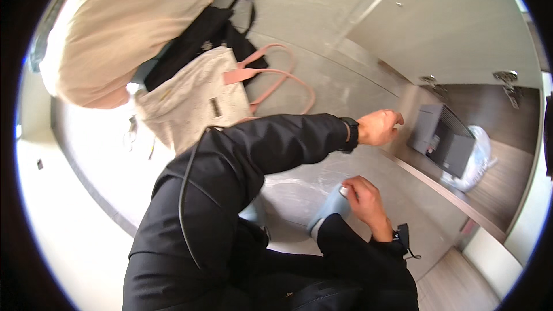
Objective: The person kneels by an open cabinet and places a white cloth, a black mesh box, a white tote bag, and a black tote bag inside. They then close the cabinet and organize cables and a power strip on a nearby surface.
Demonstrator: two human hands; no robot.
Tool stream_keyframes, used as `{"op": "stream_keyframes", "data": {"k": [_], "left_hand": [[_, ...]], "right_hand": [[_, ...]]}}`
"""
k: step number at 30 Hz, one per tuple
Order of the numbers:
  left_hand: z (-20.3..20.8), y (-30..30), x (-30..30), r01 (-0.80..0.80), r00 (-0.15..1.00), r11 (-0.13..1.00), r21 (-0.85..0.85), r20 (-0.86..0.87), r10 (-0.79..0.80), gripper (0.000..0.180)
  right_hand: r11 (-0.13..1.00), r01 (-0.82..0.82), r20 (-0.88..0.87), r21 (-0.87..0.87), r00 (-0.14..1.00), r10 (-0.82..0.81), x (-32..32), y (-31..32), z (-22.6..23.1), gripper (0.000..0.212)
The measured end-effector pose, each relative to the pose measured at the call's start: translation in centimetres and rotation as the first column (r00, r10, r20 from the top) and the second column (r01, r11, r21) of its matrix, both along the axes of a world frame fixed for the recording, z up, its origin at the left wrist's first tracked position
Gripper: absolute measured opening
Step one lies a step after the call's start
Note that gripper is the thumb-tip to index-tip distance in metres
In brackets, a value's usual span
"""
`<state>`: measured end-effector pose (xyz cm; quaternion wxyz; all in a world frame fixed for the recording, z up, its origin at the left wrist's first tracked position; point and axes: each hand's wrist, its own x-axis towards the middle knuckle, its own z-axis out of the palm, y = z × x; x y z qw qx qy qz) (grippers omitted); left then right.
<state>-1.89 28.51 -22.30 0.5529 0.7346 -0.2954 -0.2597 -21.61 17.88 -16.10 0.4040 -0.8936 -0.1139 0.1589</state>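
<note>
My left hand, with a black watch at its wrist, is stretched across to the right. Its fingers are curled closed and slightly blurred, and nothing shows in them. It is just left of an open cabinet, near a dark grey box with an open side inside it. Lower down, my right hand is bent closed above a light blue slipper on my foot. A small white spot shows at its fingertips; I cannot tell whether it is held. A black strap is round the right wrist.
A clear plastic bag lies behind the box. The raised grey door hangs on metal hinges. On the tiled floor, a cream tote bag with pink handles rests against a black bag. Beige fabric fills the upper left.
</note>
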Motion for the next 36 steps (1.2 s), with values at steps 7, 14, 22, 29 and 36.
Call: {"op": "stream_keyframes", "data": {"k": [7,14,22,29,36], "left_hand": [[0.2,28.0,5.8,-0.534,0.741,0.521,0.666,0.665,-0.091,0.033],[0.6,42.3,1.7,-0.578,0.812,0.141,0.804,0.584,-0.006,0.046],[15.3,39.2,0.1,-0.350,0.922,0.647,0.678,0.125,0.368,0.036],[20.5,33.6,-0.4,-0.213,0.935,0.801,0.560,-0.120,0.333,0.038],[19.3,31.7,-0.8,-0.085,0.927,0.895,0.438,-0.295,0.232,0.041]], "right_hand": [[0.995,-0.087,-0.022,0.043,0.996,0.088,0.8,0.3,-1.0,0.011],[0.959,-0.275,-0.005,0.075,0.961,0.276,1.7,2.5,-3.3,0.013],[0.974,-0.116,-0.217,0.192,0.963,0.157,2.2,4.0,-3.2,0.016],[0.952,0.030,0.156,0.304,0.984,-0.081,8.5,5.9,1.9,0.032],[0.962,-0.034,0.514,0.270,0.850,-0.114,14.1,9.3,6.8,0.048]]}}
